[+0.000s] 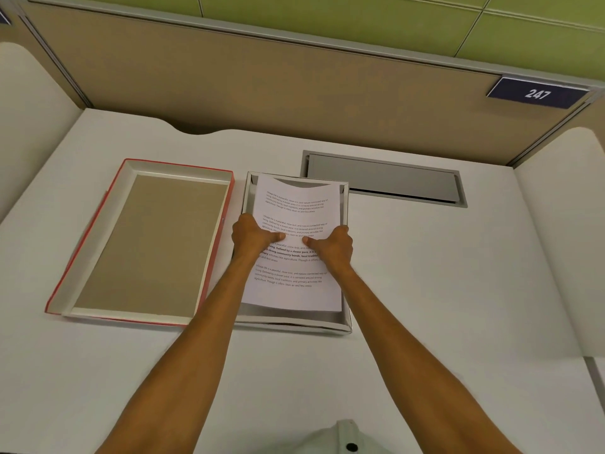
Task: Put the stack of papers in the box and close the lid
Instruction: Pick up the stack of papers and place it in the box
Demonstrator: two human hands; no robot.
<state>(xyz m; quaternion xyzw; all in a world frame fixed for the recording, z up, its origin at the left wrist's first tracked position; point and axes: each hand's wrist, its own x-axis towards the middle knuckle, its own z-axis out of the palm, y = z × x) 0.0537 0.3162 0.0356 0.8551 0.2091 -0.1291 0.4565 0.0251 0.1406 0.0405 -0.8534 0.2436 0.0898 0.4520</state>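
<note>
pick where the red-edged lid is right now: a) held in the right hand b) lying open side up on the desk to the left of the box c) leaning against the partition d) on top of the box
b: the red-edged lid lies open side up on the desk, left of the box, while the left hand and right hand hold the stack of papers over the box.

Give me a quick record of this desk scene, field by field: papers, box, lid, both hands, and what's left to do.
papers: printed stack of papers over the open box, far edge curled, not yet lying flat
box: white box, open, at desk centre
lid: red-edged lid, inside up, on the desk left of the box
left hand: left hand grips the stack's left edge, thumb on top
right hand: right hand grips the right edge, thumb on top
other: grey cable hatch behind the box; number plate reading 247
remaining: release papers, fit lid
</note>
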